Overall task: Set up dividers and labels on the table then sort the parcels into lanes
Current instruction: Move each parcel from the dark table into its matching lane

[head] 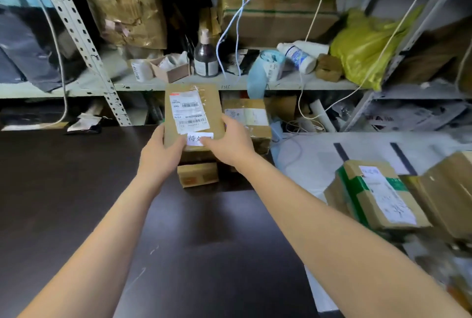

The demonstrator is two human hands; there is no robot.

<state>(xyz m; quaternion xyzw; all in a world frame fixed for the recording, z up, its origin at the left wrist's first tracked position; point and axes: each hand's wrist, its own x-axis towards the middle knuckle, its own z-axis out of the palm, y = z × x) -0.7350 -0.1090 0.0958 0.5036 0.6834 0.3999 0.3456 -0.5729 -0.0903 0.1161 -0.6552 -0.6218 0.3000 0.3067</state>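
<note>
You have the parcel [192, 115] held between both hands at the far side of the dark counter [76, 190], its long axis running away from you. Your left hand [161, 154] clamps its near-left edge. Your right hand [229, 142] grips the right side, thumb on the small white label [198, 138].

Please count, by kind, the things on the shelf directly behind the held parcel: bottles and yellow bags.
Bottles: 2, a dark pump bottle and a white bottle lying down
Yellow bags: 1
Total: 3
</note>
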